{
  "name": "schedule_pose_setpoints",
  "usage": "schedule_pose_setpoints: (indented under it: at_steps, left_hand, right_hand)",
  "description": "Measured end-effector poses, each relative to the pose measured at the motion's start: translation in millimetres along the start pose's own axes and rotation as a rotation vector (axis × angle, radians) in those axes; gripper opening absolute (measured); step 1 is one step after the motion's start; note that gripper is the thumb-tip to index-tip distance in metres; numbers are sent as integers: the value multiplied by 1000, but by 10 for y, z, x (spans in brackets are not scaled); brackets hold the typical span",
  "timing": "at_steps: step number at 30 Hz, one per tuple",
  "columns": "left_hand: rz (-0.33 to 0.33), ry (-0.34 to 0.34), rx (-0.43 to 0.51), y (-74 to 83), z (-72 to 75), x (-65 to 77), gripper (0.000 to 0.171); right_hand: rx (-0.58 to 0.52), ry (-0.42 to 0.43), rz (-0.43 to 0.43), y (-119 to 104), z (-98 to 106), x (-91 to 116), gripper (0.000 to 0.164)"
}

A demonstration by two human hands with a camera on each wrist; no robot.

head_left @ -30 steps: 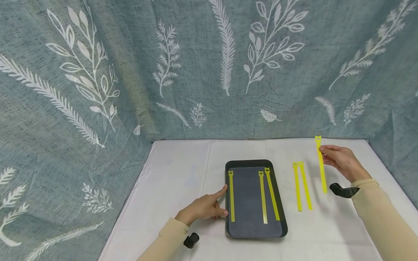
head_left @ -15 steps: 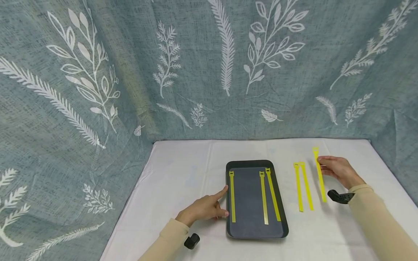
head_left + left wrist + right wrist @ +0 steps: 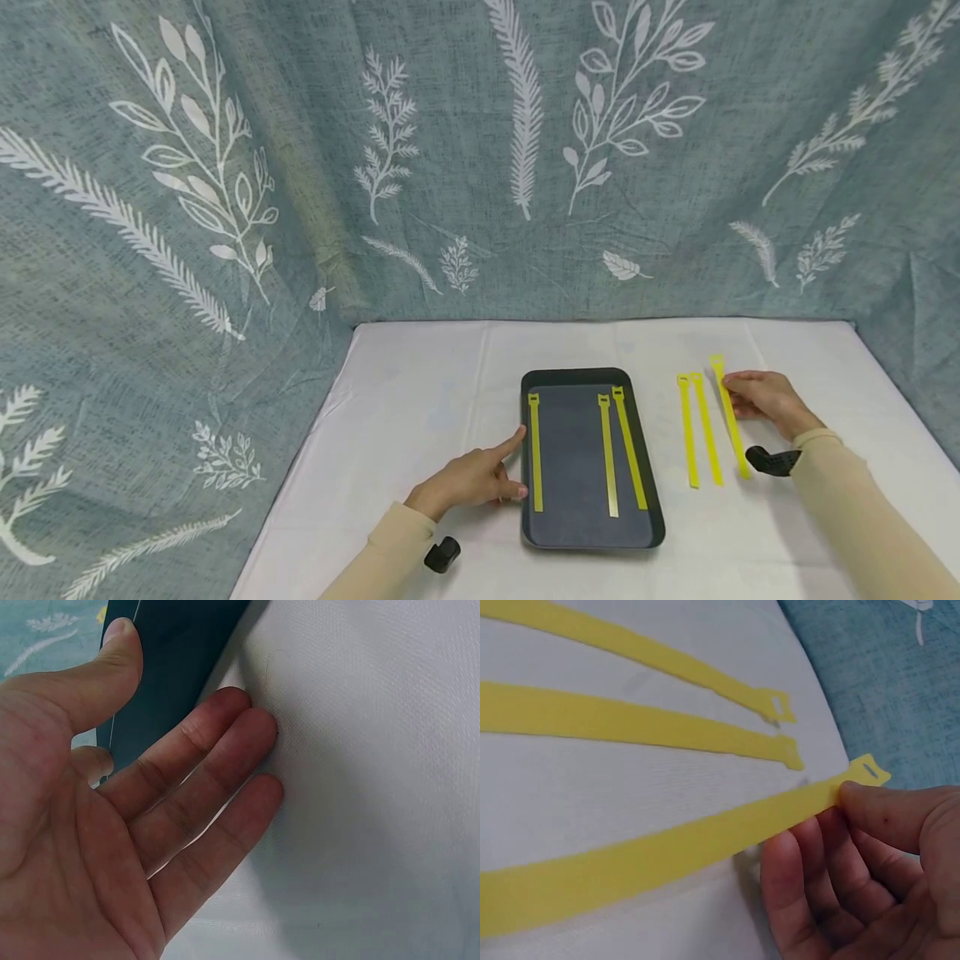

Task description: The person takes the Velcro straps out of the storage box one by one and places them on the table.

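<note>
My right hand (image 3: 767,402) pinches a yellow hook-and-loop cable tie (image 3: 705,844) near its slotted head, between thumb and fingers. The strap slants close over the white table, right of two more yellow cable ties (image 3: 688,433) (image 3: 708,433) lying side by side. At the left side of the dark grey tray (image 3: 570,533), my left hand (image 3: 468,479) touches the wall with its index finger and thumb. Its other fingers (image 3: 217,761) reach under toward the cloth, relaxed, in the left wrist view. Inside the tray lie three yellow cable ties (image 3: 536,454), one at the left and two at the right.
A white cloth (image 3: 420,400) covers the table. Behind and to the left hangs a blue-green curtain (image 3: 465,150) with white leaf prints, meeting the table's back edge. Black wrist straps (image 3: 772,461) sit at both sleeves.
My right hand has come down toward the table and slightly left, bringing its cable tie closer to the two lying ones. The left hand stays at the tray.
</note>
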State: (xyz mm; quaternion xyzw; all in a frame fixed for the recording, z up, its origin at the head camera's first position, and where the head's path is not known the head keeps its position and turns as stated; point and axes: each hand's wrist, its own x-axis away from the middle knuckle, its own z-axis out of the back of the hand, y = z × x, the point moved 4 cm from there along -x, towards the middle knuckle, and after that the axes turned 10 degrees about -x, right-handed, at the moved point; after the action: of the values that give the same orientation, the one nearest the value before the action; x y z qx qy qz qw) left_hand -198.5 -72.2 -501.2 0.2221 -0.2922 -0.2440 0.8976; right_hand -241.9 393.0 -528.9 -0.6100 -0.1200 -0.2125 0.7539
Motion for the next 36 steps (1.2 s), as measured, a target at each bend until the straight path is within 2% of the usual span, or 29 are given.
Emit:
schedule_pose_setpoints:
  at_steps: [9,19,27,36]
  left_hand:
    - [1,-6,-6,20,1,-2,92]
    - [-6,-2,-8,28,4,-9,92]
    - [-2,1,-5,25,-6,-3,92]
    - [-13,14,-19,17,16,-13,91]
  right_hand:
    - [79,58,-15,70,-18,-30,52]
    - [172,58,47,106,-22,-40,44]
    - [196,64,56,85,-55,-11,43]
    - [196,61,70,68,-52,-66,46]
